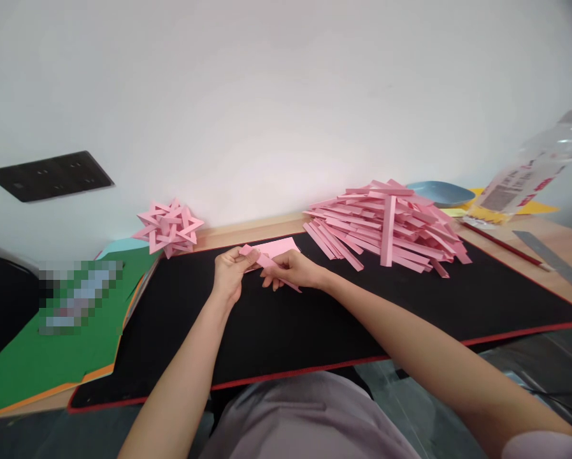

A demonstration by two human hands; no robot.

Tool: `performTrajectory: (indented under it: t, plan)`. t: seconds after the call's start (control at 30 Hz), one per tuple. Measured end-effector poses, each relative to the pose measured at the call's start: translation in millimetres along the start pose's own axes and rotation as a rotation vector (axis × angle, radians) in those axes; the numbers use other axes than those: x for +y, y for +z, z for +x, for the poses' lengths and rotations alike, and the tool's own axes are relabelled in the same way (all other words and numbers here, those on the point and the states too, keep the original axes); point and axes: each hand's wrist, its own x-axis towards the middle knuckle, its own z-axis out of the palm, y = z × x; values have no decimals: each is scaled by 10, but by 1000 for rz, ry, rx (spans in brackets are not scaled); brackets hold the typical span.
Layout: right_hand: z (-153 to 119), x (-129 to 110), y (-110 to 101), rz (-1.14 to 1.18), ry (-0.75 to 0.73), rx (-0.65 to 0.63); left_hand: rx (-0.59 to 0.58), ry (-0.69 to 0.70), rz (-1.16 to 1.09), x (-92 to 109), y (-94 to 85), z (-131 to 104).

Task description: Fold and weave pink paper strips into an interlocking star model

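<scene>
Pale-mauve cloth shirt point(309, 421) nearest; ahead, left hand point(229, 271) and right hand point(296, 269) both pinching narrow pink-paper strip point(266, 260) over black, red-edged mat point(276, 338), likely to steady it; heaped pink-paper strips point(387, 226) handy at right.

Both hands point(295, 268) pinch a pink paper strip point(265, 260) above the black mat point(276, 338)

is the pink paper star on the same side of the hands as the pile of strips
No: the star sits left of the left hand, while the pile of strips lies right of the right hand.
</scene>
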Motion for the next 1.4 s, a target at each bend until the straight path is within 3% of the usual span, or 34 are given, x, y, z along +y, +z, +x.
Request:
performTrajectory:
  t: [0.27,0.6,0.9,1.07,1.4]
  plan:
    - [-4,-35,-5,71,13,31,8,27,15,-21,-8,14]
    - [-23,-48,-40,118,7,-58,56,118,45,-40,-25,31]
    - [-32,-55,-47,127,44,-62,-16,33,24,-6,-23,21]
    - [-28,-67,-29,122,36,-66,58,114,16,-8,13,18]
    - [-5,-66,-29,0,22,-38,181,109,-61,-2,7,42]
